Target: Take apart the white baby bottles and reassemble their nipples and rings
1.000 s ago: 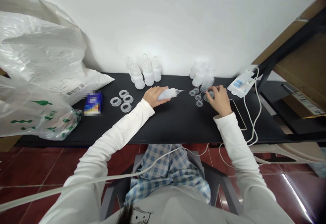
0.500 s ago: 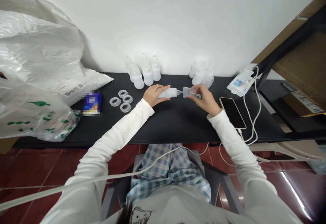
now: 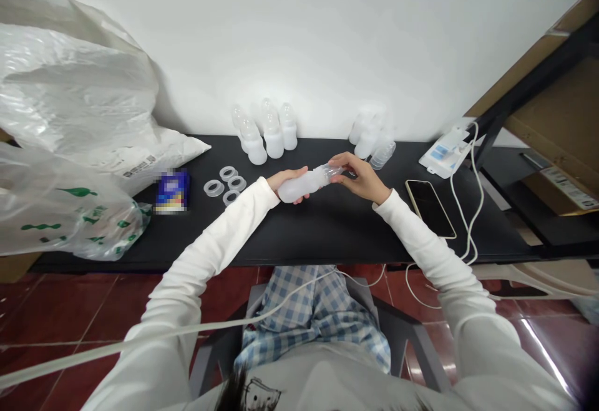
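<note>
My left hand point(image 3: 286, 183) is wrapped round a frosted white baby bottle point(image 3: 299, 187), which tilts with its neck up to the right. Over the bottle's neck end sits a clear cap point(image 3: 328, 174), gripped between the fingers of my right hand point(image 3: 358, 177). Whether the cap is fully seated, I cannot tell. Several capped bottles point(image 3: 273, 140) stand by the wall beyond my left hand. Past my right hand are more white bottles point(image 3: 365, 140) and a clear cap or stack of caps point(image 3: 382, 155). Several translucent rings point(image 3: 214, 188) lie left of my left hand.
A phone point(image 3: 430, 209) lies at the right, near a white plastic packet point(image 3: 444, 151) and a white cable point(image 3: 475, 211). On the left are large plastic bags point(image 3: 75, 99) and a blue packet point(image 3: 172, 191). The black table point(image 3: 318, 236) meets a wall behind.
The clear cap has moved left onto the bottle's neck; before, there was a gap showing the teat. The bottle has turned to a steeper tilt, and my right hand has come closer to my left.
</note>
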### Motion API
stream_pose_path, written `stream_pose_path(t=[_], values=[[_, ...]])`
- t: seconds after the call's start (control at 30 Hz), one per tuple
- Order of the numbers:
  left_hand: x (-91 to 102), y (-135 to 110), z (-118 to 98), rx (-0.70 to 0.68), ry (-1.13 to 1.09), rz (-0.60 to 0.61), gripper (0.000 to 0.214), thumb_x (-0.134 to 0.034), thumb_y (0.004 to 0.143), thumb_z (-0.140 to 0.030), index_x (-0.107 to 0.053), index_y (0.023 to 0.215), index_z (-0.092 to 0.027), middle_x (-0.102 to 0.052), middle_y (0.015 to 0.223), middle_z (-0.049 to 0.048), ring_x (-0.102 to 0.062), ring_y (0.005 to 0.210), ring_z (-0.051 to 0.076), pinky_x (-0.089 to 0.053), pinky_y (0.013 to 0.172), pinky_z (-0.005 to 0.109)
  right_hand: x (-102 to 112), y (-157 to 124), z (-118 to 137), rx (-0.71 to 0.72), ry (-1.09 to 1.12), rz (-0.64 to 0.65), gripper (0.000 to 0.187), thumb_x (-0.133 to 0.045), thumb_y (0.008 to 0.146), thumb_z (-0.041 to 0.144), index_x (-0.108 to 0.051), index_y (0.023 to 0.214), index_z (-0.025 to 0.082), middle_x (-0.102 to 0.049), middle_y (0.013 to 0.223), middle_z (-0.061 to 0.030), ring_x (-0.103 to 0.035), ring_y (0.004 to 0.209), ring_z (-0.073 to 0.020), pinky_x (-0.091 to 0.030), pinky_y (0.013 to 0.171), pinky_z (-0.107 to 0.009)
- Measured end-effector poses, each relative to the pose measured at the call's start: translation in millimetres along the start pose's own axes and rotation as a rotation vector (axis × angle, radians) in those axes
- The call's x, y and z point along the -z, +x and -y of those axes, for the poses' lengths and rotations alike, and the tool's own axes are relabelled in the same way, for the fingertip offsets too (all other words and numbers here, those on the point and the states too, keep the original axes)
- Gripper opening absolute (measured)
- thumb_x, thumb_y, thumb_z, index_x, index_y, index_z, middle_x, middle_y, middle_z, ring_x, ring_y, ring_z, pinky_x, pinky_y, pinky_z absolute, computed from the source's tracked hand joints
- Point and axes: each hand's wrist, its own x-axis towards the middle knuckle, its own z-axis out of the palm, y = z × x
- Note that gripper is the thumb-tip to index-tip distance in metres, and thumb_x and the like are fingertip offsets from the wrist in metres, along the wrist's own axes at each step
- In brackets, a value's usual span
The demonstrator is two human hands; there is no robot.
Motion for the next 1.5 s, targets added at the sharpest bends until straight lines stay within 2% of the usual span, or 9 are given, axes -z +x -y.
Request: stream_pose_path(t=[0.13, 0.3, 0.47, 0.67, 0.8, 0.93, 1.17, 1.33, 1.5], values=[[12.8, 1, -3, 0.307, -0.188, 0.259, 0.078, -0.03, 0.094, -0.071, -0.069, 0.105, -0.004, -0.057, 0.054, 0.0067, -0.047, 0.04, 0.014, -0.034, 0.035, 0.024, -8, 0, 0, 0.113, -0.061, -0.013, 0.033, -0.061, 0.094, 0.05, -0.06, 0.114, 0.024, -0.068, 0.113, -0.0091, -0.067, 0.098, -0.0198, -0.058, 0.079, -0.033], [4.4, -2, -7, 0.429, -0.211, 0.278, 0.082, -0.022, 0.093, -0.073, -0.07, 0.096, -0.006, -0.047, 0.046, 0.0039, -0.038, 0.034, 0.013, -0.026, 0.031, 0.023, -8, 1, 2, 0.232, -0.235, 0.042, 0.034, -0.052, 0.099, 0.049, -0.059, 0.121, 0.023, -0.066, 0.117, -0.0116, -0.066, 0.101, -0.0211, -0.056, 0.081, -0.033], [-20.4, -11, -12, 0.208, -0.051, 0.059, 0.073, -0.042, 0.088, -0.075, -0.072, 0.095, -0.009, -0.058, 0.053, 0.0066, -0.048, 0.039, 0.014, -0.033, 0.034, 0.024, -20, 6, 6, 0.187, -0.445, -0.011, 0.031, -0.041, 0.1, 0.045, -0.062, 0.093, 0.022, -0.062, 0.083, -0.0039, -0.056, 0.067, -0.0147, -0.043, 0.063, -0.027], [-26.7, -7, -6, -0.449, 0.629, -0.522, 0.062, -0.067, 0.075, -0.071, -0.078, 0.103, -0.017, -0.078, 0.094, 0.0104, -0.073, 0.084, 0.026, -0.056, 0.079, 0.035, -36, 20, 18, -0.424, -0.35, -0.199, 0.021, -0.041, 0.09, 0.03, -0.044, 0.07, 0.023, -0.046, 0.06, 0.0032, -0.039, 0.055, -0.0124, -0.029, 0.059, -0.026], [-26.1, 0, 3, -0.575, 1.074, -0.724, 0.061, -0.074, 0.072, -0.065, -0.077, 0.115, -0.021, -0.078, 0.098, 0.012, -0.074, 0.094, 0.029, -0.054, 0.09, 0.038, -36, 29, 13, -0.786, -0.123, -0.085, 0.03, -0.041, 0.089, 0.031, -0.037, 0.061, 0.023, -0.043, 0.052, 0.0032, -0.039, 0.053, -0.0131, -0.029, 0.058, -0.027], [-22.9, 1, 6, -0.554, 1.057, -0.759, 0.056, -0.079, 0.07, -0.06, -0.078, 0.113, -0.024, -0.079, 0.102, 0.0107, -0.073, 0.097, 0.029, -0.054, 0.091, 0.037, -37, 24, 2, -0.791, -0.021, 0.022, 0.041, -0.032, 0.098, 0.044, -0.044, 0.064, 0.023, -0.047, 0.049, 0.0025, -0.048, 0.052, -0.0146, -0.038, 0.062, -0.028], [-23.2, 6, 5, -0.149, 0.238, -0.365, 0.075, -0.059, 0.076, -0.08, -0.076, 0.097, -0.01, -0.075, 0.073, 0.0129, -0.066, 0.052, 0.021, -0.052, 0.05, 0.033, -38, 5, -18, -0.039, -0.379, -0.082, 0.048, -0.025, 0.098, 0.054, -0.059, 0.086, 0.021, -0.064, 0.081, -0.0089, -0.059, 0.073, -0.0199, -0.043, 0.069, -0.032], [-23.5, 5, 12, -0.432, 0.705, -0.573, 0.07, -0.057, 0.079, -0.078, -0.075, 0.112, -0.019, -0.079, 0.093, 0.0099, -0.073, 0.074, 0.023, -0.057, 0.068, 0.033, -50, 19, -4, -0.505, -0.531, -0.164, 0.042, -0.025, 0.101, 0.033, -0.059, 0.08, 0.021, -0.065, 0.073, -0.0065, -0.058, 0.066, -0.019, -0.034, 0.065, -0.031], [-9.8, 9, 20, -0.651, 1.374, -0.655, 0.07, -0.071, 0.075, -0.071, -0.071, 0.125, -0.022, -0.077, 0.099, 0.0121, -0.073, 0.088, 0.027, -0.055, 0.082, 0.036, -45, 28, 6, -0.776, -0.487, 0.083, 0.031, -0.037, 0.095, 0.019, -0.059, 0.073, 0.02, -0.069, 0.081, -0.01, -0.06, 0.073, -0.0206, -0.03, 0.065, -0.031]])
